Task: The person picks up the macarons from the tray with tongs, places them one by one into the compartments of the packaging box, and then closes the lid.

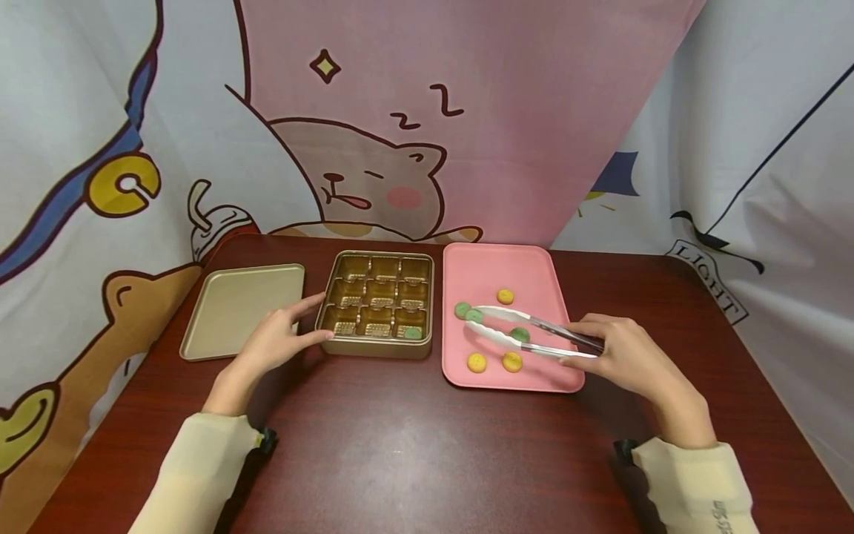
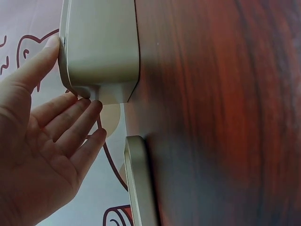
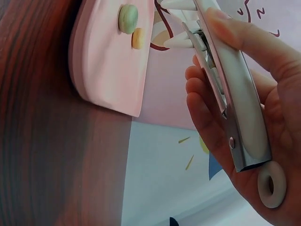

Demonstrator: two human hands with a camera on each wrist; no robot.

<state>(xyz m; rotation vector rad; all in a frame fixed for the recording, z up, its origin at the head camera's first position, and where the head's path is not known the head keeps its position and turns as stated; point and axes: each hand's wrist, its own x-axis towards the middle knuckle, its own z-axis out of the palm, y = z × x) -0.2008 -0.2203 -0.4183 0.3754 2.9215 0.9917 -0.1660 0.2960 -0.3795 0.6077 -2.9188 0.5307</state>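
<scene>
My right hand (image 1: 620, 352) grips metal tongs (image 3: 235, 99) with white tips above the pink tray (image 1: 514, 380). Between the parted tips is a green macaron (image 1: 474, 317), overlapping another green macaron (image 1: 462, 310) in the head view. A third green macaron (image 1: 520, 336) shows between the arms of the tongs. Several yellow macarons, one (image 1: 477, 363) near the front, lie on this tray. My left hand (image 1: 270, 337) touches the gold box (image 1: 376, 347) at its left side and front corner, fingers fairly straight. One green macaron (image 1: 413, 333) sits in the box's front right compartment.
A flat gold lid or tray (image 1: 230, 315) lies left of the box. All stand on a dark reddish wooden table (image 1: 394, 445). Behind the table hangs a cartoon-printed cloth (image 1: 520, 133), and more cloth closes in the sides.
</scene>
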